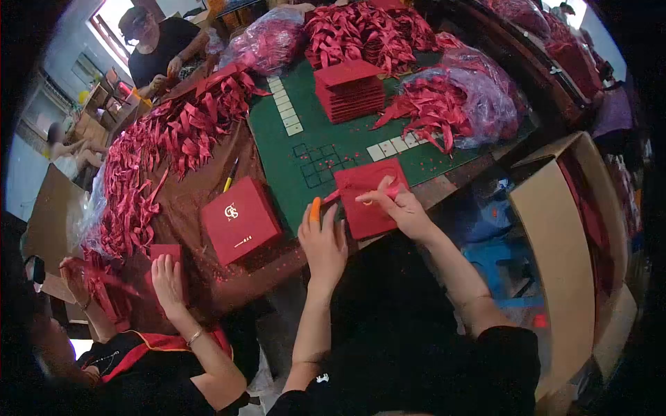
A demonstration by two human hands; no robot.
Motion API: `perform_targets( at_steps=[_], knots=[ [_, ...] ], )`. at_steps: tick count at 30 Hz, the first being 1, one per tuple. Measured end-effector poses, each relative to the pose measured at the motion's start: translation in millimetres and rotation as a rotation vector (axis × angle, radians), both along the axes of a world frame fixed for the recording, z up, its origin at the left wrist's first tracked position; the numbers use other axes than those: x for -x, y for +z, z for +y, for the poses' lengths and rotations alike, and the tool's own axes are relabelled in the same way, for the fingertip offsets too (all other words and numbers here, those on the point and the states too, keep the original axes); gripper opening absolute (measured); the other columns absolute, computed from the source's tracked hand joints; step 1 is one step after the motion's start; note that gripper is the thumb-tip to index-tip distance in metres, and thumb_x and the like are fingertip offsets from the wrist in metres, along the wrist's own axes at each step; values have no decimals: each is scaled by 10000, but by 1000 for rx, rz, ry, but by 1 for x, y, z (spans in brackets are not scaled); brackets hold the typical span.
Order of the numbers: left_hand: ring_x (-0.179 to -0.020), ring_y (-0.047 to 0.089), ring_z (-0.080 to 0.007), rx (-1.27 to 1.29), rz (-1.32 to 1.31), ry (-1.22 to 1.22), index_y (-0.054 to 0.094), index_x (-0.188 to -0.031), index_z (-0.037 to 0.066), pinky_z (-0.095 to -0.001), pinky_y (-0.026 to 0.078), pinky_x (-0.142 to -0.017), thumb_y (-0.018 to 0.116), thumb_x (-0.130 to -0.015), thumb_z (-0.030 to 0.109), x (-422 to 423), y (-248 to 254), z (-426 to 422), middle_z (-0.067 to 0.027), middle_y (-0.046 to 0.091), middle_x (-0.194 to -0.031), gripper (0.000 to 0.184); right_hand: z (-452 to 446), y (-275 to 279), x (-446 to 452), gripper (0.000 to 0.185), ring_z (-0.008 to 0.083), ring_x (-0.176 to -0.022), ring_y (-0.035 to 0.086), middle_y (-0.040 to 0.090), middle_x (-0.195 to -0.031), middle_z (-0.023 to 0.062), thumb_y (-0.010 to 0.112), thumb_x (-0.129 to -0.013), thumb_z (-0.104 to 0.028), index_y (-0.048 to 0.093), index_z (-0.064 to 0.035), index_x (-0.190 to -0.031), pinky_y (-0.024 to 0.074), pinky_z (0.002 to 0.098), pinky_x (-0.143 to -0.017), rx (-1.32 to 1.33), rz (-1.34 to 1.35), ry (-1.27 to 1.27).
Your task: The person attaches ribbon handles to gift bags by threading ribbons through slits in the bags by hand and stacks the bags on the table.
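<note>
A flat red panel [357, 220] with a ribbon across it lies at the near edge of the green mat, between my hands. My left hand [325, 244] rests at the panel's left edge, fingers stretched out, with an orange finger cover on one finger. A short end of red ribbon [333, 197] sticks out near its fingertips. Over the panel's right side, my right hand [408, 213] is closed in a pinch around a piece of red ribbon [393, 190]. Part of the panel's gold marking is hidden by that hand.
A red box [243, 220] with gold letters and a yellow pen [229, 176] lie left. Behind are stacked red panels [349, 91] and ribbon heaps [430, 104]. A co-worker's hand [168, 281] is at lower left; a cardboard box [555, 256] stands right.
</note>
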State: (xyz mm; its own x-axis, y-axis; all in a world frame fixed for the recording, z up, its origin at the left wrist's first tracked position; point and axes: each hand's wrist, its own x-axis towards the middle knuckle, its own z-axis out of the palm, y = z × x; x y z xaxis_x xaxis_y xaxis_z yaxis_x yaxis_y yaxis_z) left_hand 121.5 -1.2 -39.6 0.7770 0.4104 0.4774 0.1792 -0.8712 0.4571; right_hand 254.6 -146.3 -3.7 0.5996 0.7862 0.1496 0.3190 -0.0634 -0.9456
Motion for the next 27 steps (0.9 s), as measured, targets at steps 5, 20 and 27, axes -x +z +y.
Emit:
perform_targets(
  at_steps=[5,20,27],
  knots=[
    [-1280,362,-413,12,-11,16,658,-1038,122,-527,305,-1004,649,-838,145,-1,-3,-6,-196,475,-1292,201,10,-17,-5,310,87,-752,545,651,-885,40,453,-998,-272,669,-53,-1034,435,253,-705,-188,41,-56],
    [-1340,264,-426,147,14,22,697,-1014,146,-541,226,-1076,663,-826,154,-3,-9,-8,-205,470,-1272,191,5,-32,-10,85,90,-680,567,575,-768,15,633,-872,-108,618,-35,-913,455,253,-654,-124,266,76],
    [-1411,161,-364,236,140,-21,687,-1075,165,-492,133,-1132,642,-868,192,1,-8,-2,-227,366,-1399,213,4,-34,-11,80,134,-771,594,599,-830,41,668,-836,-84,623,-19,-821,467,288,-724,-176,181,105]
  ],
)
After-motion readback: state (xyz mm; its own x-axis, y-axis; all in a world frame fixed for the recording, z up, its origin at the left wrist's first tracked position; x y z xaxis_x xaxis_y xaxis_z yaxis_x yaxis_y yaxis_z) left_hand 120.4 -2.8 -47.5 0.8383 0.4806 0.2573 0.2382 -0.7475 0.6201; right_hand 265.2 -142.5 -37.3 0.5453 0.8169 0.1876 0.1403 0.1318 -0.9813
